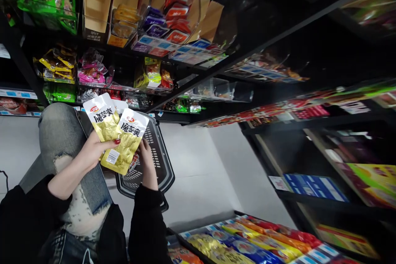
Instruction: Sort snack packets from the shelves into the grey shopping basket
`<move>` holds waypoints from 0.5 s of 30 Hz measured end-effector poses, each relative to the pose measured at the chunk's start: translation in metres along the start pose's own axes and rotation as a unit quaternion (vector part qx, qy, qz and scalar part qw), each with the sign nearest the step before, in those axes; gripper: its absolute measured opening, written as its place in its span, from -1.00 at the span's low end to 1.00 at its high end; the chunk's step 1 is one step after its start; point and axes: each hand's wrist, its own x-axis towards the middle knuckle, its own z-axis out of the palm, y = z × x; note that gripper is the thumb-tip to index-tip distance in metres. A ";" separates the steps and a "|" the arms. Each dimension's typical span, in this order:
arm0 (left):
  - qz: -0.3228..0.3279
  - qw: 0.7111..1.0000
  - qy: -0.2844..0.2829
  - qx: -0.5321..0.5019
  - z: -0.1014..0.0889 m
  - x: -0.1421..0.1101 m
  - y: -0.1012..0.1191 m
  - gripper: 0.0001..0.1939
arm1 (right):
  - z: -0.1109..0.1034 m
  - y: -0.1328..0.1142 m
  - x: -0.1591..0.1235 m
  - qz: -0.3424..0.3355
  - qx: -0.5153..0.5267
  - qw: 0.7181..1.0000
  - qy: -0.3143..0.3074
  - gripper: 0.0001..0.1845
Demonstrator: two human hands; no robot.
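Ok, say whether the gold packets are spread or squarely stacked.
Spread: the gold packets fan out in the left hand, top corners apart.

Packets (126,148): gold below, white above, black lettering. Basket (166,165): black. Jeans (60,128): faded grey-blue.

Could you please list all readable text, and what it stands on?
"魔芋爽": left gold-and-white foil packet.
"魔芋爽": right gold-and-white foil packet.
Too small or blurred to read surely: red oval logos, black-and-white barcode, tan cardboard box, blue-and-white shelf labels, colourful plastic shelf packets.
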 end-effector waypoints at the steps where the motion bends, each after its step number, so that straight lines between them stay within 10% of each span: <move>1: 0.001 1.000 -0.005 0.005 -0.001 0.001 -0.001 -0.52 | 0.004 -0.012 -0.008 -0.012 0.035 0.999 -0.020 -0.31; 8: 0.003 1.000 -0.015 -0.002 -0.001 -0.002 -0.002 -0.53 | 0.021 -0.093 -0.065 -0.077 0.227 0.968 -0.070 -0.51; 15: 0.002 1.000 0.011 -0.020 -0.002 -0.002 0.000 -0.58 | -0.008 -0.098 -0.053 0.013 0.269 0.961 0.061 -0.61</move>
